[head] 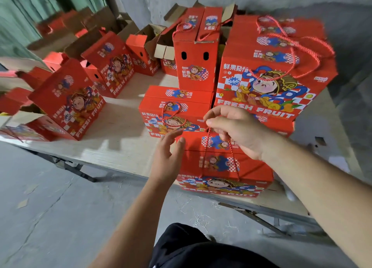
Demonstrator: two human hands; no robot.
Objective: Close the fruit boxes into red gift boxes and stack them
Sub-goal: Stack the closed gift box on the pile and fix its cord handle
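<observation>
Red gift box (223, 163) closed, cartoon print, right hand (237, 131) fingers pinching its rope handle (207, 145), left hand (169, 155) fingers straight.

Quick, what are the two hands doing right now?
Left hand: open, fingers straight, beside the nearest red box, holding nothing.
Right hand: pinching that box's red rope handle.

Bare forearms (128, 217), no sleeves, black shorts (193, 247)
</observation>
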